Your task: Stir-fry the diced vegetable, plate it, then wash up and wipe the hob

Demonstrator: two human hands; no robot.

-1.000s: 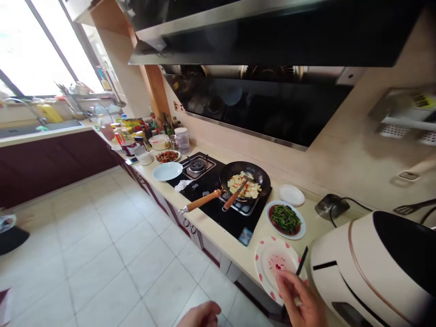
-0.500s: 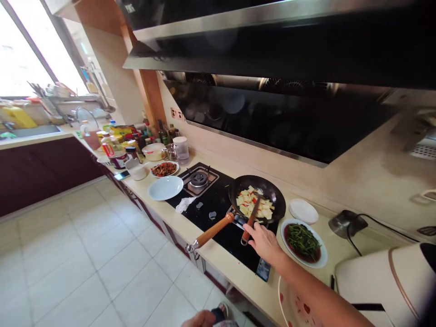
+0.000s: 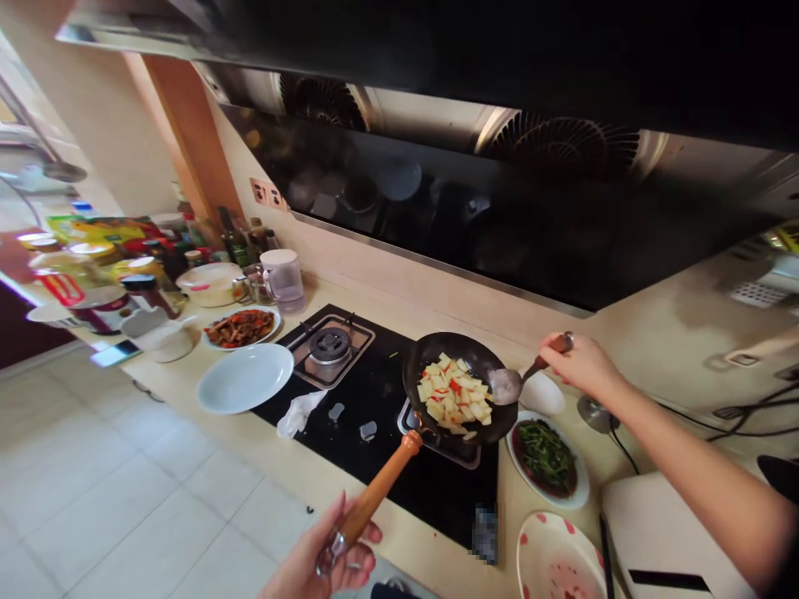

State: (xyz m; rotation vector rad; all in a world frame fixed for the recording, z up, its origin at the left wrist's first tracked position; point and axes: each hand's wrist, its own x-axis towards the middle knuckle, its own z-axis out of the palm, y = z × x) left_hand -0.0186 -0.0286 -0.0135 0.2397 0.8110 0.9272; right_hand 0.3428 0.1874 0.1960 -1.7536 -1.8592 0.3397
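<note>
On the right burner sits a black wok [image 3: 462, 343] with pale sliced vegetables [image 3: 453, 389] and red pepper pieces in it. Its wooden handle [image 3: 380, 491] points toward me, and my left hand [image 3: 343, 545] is wrapped round the metal-tipped end, thumb on one side and fingertips on the other. My right hand [image 3: 578, 362] is closed on the handle of a spatula [image 3: 504, 386], raised at the wok's right side. The spatula's blade hangs over the rim, beside the vegetables.
A plate of dark greens [image 3: 583, 491], a white dish [image 3: 542, 394] and a heart-patterned plate [image 3: 530, 532] stand right of the hob. Leftward are a pale blue plate [image 3: 246, 378], a meat dish [image 3: 243, 328], a crumpled tissue [image 3: 300, 413] and several jars. The range hood [image 3: 399, 200] overhangs the hob.
My left hand has come up from the bottom edge onto the wok handle. My right hand has lifted the spatula from the wok's front to its right side. The view has moved closer.
</note>
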